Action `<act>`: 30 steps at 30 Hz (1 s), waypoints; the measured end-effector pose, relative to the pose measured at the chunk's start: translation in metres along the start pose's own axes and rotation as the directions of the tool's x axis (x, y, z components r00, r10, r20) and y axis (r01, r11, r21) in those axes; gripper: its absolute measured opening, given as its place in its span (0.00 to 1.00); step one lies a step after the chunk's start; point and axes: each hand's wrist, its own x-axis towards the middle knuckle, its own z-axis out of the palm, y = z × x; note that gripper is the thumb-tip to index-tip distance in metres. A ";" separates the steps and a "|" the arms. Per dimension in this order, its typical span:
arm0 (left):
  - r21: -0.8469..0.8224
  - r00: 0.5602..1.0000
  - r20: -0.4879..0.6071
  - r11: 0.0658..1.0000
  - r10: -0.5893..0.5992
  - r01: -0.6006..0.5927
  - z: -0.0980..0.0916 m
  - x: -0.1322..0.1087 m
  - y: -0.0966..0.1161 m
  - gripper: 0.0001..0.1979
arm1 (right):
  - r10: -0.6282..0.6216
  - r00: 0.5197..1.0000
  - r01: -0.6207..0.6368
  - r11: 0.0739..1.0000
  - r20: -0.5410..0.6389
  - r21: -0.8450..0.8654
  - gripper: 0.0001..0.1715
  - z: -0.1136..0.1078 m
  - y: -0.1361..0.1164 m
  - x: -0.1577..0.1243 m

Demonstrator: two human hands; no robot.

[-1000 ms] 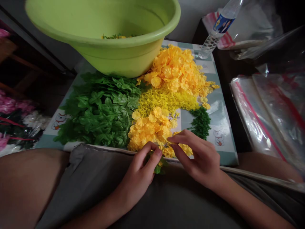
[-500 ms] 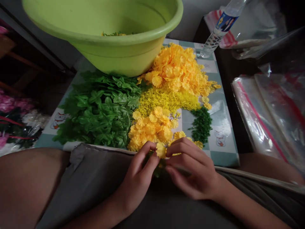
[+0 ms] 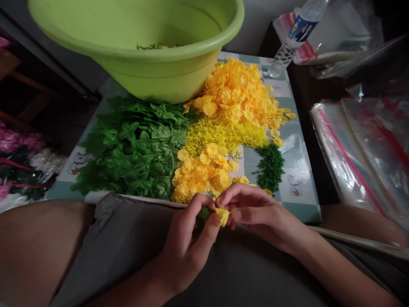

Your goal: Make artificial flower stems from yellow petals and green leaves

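Left hand (image 3: 190, 243) pinching a yellow flower (image 3: 223, 216) beside a green leaf (image 3: 200, 221), right hand (image 3: 262, 217) in at its edge, yellow blossoms (image 3: 204, 172) heaped just beyond, green tub (image 3: 159, 79) behind!

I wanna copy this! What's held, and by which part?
Green leaves are in the left grip, the held part hidden. Between it and the right grip is a yellow flower, its hold unclear.

No wording can be read: the blue label (image 3: 302, 29) on the far-right bottle (image 3: 281, 59) and lettering (image 3: 235, 157) on the bench (image 3: 300, 211) are unclear.
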 end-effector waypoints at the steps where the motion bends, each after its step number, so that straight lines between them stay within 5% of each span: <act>1: 0.048 0.999 -0.009 0.998 0.037 -0.036 0.000 -0.001 -0.001 0.02 | 0.012 1.000 -0.012 1.000 0.001 -0.012 0.07 0.000 -0.002 -0.001; 6: 0.268 0.975 -0.071 0.946 0.210 -0.184 -0.002 -0.004 -0.007 0.03 | 0.082 0.995 -0.079 0.995 0.048 -0.068 0.05 -0.003 -0.004 -0.003; 10: 0.434 0.939 -0.099 0.864 0.329 -0.257 -0.003 -0.003 -0.008 0.04 | 0.110 0.991 -0.113 0.992 0.072 0.048 0.10 -0.003 0.000 -0.001; 16: 0.528 0.915 -0.081 0.795 0.396 -0.298 -0.005 -0.002 -0.008 0.05 | 0.113 0.994 -0.114 0.984 0.016 0.138 0.06 -0.003 0.009 0.004; 22: 0.429 0.936 -0.102 0.864 0.338 -0.265 -0.003 -0.002 -0.008 0.04 | 0.051 0.998 -0.042 0.976 -0.041 0.213 0.04 0.001 0.016 0.006; 30: 0.116 0.997 0.001 0.991 0.072 -0.072 -0.002 -0.003 -0.005 0.07 | -0.122 0.989 0.124 0.992 -0.081 0.027 0.02 0.010 0.016 0.001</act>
